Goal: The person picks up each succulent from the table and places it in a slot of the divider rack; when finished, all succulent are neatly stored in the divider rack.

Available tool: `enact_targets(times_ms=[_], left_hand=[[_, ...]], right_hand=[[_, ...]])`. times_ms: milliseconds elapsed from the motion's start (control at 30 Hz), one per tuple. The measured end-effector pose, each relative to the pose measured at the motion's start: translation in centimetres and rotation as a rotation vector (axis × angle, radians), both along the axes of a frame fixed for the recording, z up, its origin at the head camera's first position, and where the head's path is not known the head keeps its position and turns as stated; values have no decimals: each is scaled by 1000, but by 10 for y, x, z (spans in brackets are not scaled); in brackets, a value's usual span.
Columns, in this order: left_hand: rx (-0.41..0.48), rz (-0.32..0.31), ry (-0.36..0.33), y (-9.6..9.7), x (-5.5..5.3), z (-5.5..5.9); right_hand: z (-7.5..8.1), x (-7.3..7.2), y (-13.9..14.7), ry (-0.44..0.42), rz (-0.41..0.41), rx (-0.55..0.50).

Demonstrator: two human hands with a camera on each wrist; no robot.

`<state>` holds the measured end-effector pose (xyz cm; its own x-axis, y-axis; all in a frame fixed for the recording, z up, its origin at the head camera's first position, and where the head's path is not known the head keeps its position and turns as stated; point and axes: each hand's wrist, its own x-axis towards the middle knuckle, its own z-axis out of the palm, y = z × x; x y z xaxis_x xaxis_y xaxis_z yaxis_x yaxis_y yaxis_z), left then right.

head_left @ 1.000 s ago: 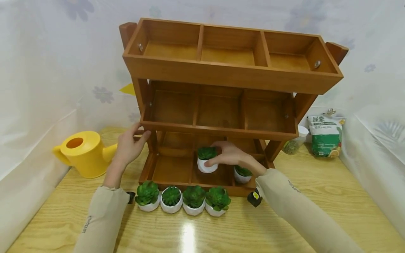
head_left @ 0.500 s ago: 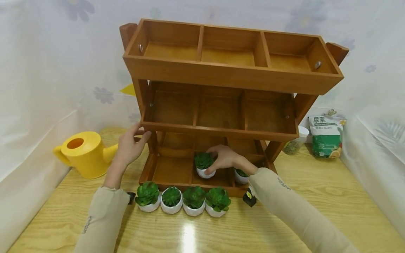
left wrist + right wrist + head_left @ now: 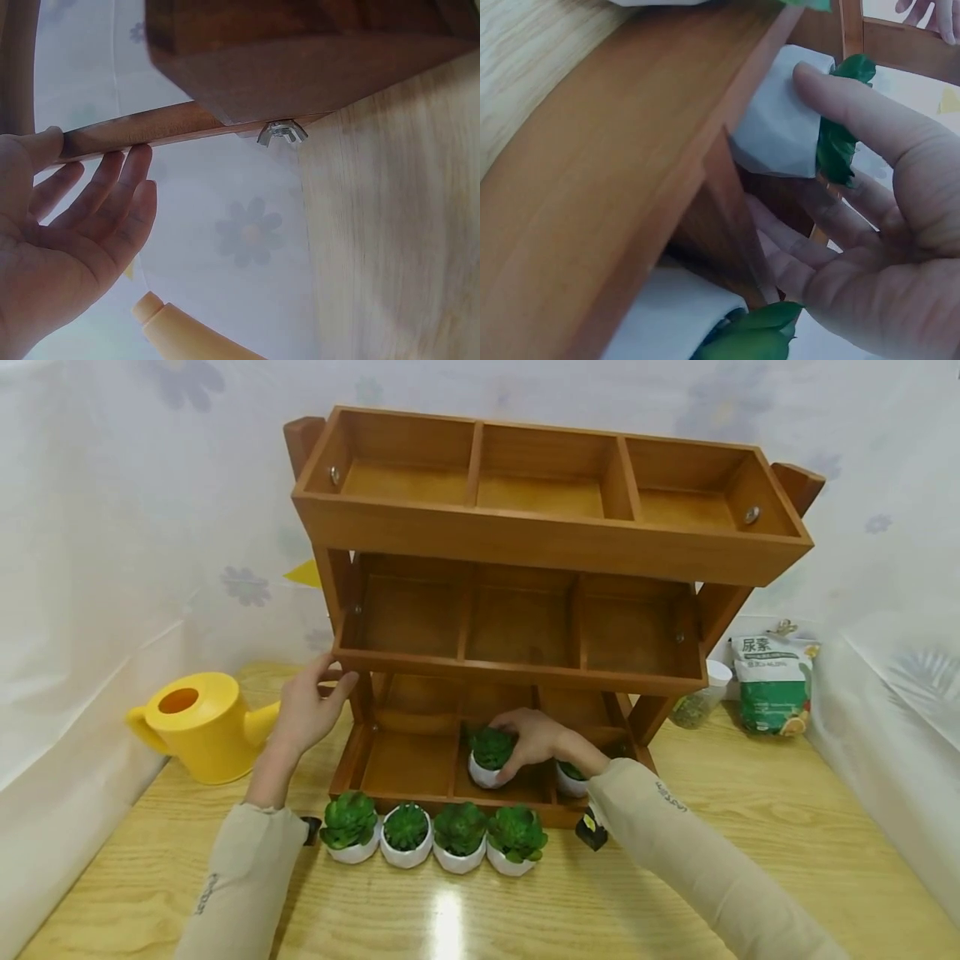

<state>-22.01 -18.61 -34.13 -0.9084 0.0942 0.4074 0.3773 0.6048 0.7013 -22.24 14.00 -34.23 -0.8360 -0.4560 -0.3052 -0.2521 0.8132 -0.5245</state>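
Note:
In the head view my right hand (image 3: 531,739) pinches a potted succulent (image 3: 486,768) in the middle compartment of the wooden plant stand's (image 3: 551,547) bottom tier. The right wrist view shows its thumb (image 3: 836,97) against the faceted white pot (image 3: 780,112), with the other fingers beyond a divider. A second succulent (image 3: 572,779) sits in the right compartment, partly hidden by my right wrist. My left hand (image 3: 307,706) grips the stand's left side below the middle tier; the left wrist view has thumb and fingers at a wooden bar (image 3: 135,129).
Several potted succulents (image 3: 459,833) line the table along the stand's front edge. A yellow watering can (image 3: 206,731) stands at the left, its spout close to my left wrist. At the right are a green-and-white bag (image 3: 772,685) and a white-lidded jar (image 3: 697,702).
My right hand has lowered the succulent into the middle bottom compartment, shifting it left and then slightly back right. The left hand has stayed at the stand's left side.

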Motion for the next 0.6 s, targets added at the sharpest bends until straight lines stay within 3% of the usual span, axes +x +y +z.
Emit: enact_targets(times_ms=[333,600], left_hand=[[-5,6,-32,0,0,1],[-7,7,-37,-1,0,1]], right_hand=[[9,3,-2,5,38,88],[32,11,8,-60,-34,-3]])
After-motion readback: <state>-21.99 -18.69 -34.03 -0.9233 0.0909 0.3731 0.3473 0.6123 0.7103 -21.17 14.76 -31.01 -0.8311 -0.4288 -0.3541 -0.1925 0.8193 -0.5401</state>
